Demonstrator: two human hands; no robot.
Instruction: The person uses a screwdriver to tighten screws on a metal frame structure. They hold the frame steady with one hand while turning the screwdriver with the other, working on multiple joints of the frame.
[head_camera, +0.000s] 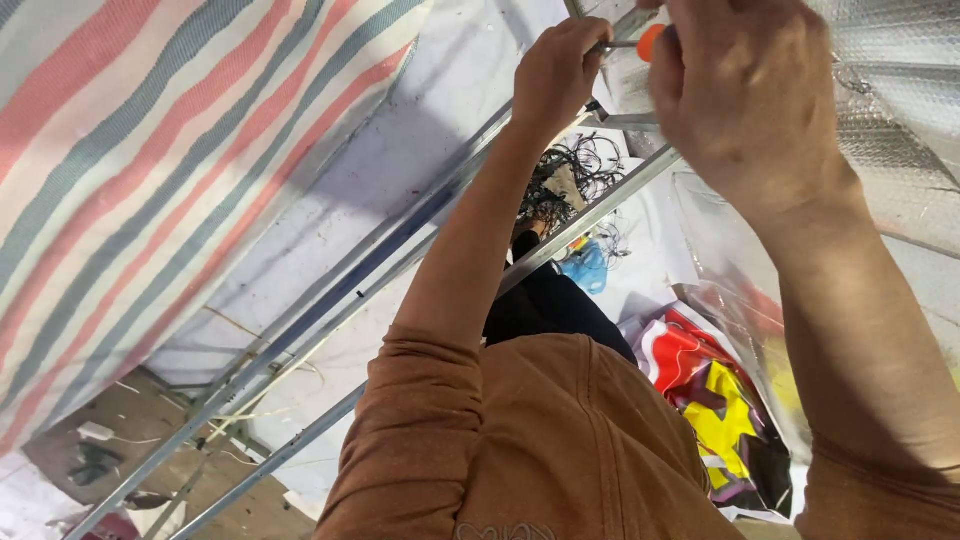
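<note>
Gripping orange-handled screwdriver in closed right hand | left hand pinching metal frame | striped tarp beside

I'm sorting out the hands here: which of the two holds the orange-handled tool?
The right hand, the larger one nearer the camera, is closed around the orange-handled screwdriver; the left hand pinches its metal shaft.
</note>
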